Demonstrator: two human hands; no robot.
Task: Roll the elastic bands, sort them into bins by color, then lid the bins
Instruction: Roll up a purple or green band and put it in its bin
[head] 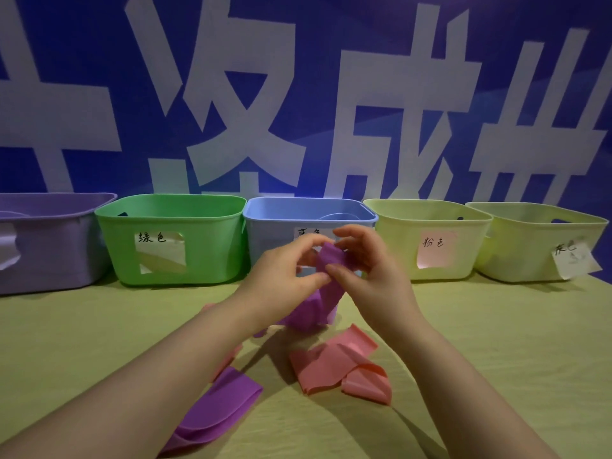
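Note:
Both hands are raised in front of the blue bin (281, 213), working one end of a purple elastic band (326, 276). My left hand (281, 270) pinches the band's top from the left. My right hand (367, 260) pinches it from the right, fingers curled over it. The band hangs down to the table between my wrists. A pink band (337, 362) lies crumpled on the table below my right wrist. Another purple band (218, 409) lies flat near my left forearm. A row of bins stands behind: purple (49, 253), green (205, 246), blue, and two pale yellow (397, 246) (516, 246).
A yellow-green cloth (496, 342) covers the table. The bins carry handwritten paper labels and stand without lids. A blue wall with large white characters (298, 94) rises right behind the bins. A bit of pink band (228, 359) shows beside my left forearm.

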